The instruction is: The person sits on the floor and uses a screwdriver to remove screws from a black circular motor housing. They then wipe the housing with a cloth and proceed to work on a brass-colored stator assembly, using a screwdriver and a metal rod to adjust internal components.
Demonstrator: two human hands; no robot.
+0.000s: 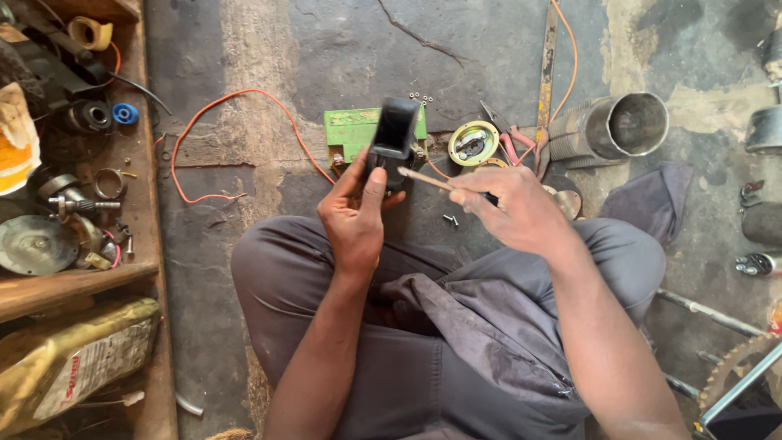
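Floor: I look down on a dark, cracked concrete floor (456, 49) with pale worn patches; the person sits on it in grey trousers with knees spread.
Room: it reads to me as a workshop corner. A wooden shelf (81, 281) runs along the left edge, crowded with metal parts, a blue ring and a grey disc. A yellowish oil bottle (73, 358) lies below the shelf.
Left hand: my left hand (354, 216) is closed around a black box-shaped part (395, 134), thumb up its near face, holding it upright above the floor.
Right hand: my right hand (509, 208) is closed on a thin tool (423, 179), gripped like a pen; its pale shaft points left and its tip meets the lower side of the black part.
Black part: it sits between the two hands, just in front of a green board (346, 130) that lies flat on the floor behind it.
Wire: an orange wire (236, 102) loops across the floor from the left to the green board.
Nearby: a round yellow-rimmed disc (474, 143) lies right of the board, with pink-handled pliers (509, 138) beside it and a ribbed metal cylinder (615, 126) on its side further right.
Small bits: loose screws (450, 219) lie near my right hand; a grey cloth (648, 204) lies on the floor to the right.
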